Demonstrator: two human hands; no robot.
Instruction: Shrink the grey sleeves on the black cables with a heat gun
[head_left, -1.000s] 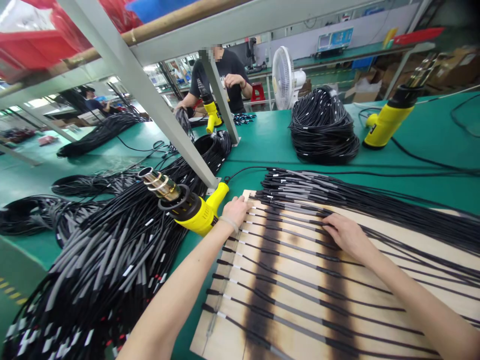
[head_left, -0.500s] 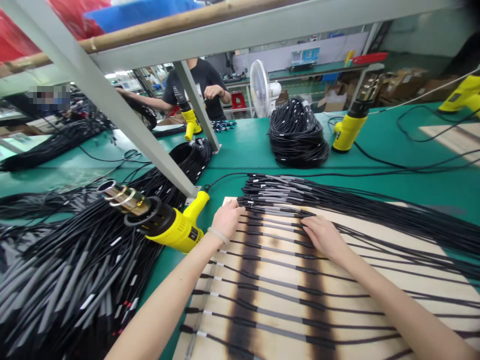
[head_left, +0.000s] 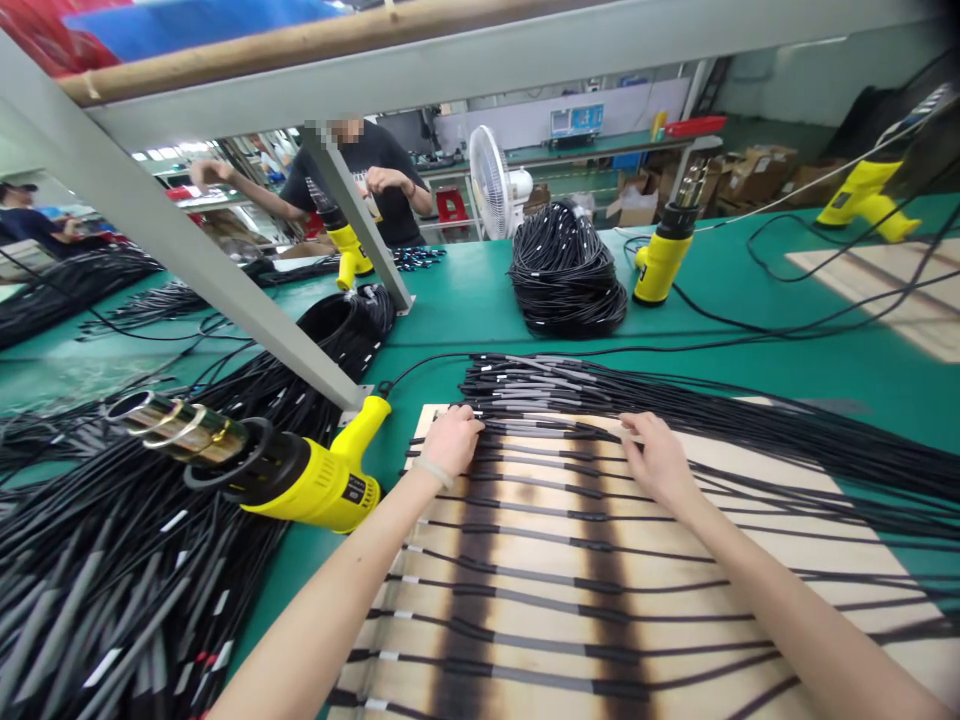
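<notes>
Green workbench (head_left: 540, 325) holds a scorched wooden board (head_left: 431, 420); your left hand (head_left: 452, 445) and right hand (head_left: 658, 460) lie open on the black cables (head_left: 570, 395), spread flat, gripping nothing.

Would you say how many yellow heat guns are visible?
4: one by the left hand, one beside the cable coil, one far right, one by the co-worker; others may be hidden.

- No text can be read in this frame.
- Heat gun (head_left: 315, 490): black label (head_left: 355, 489) on the yellow body, print too small to read.
- Instrument (head_left: 575, 122) on the far bench: blue display, too small to read.
- Cables (head_left: 540, 378): white bands, no legible marks.
</notes>
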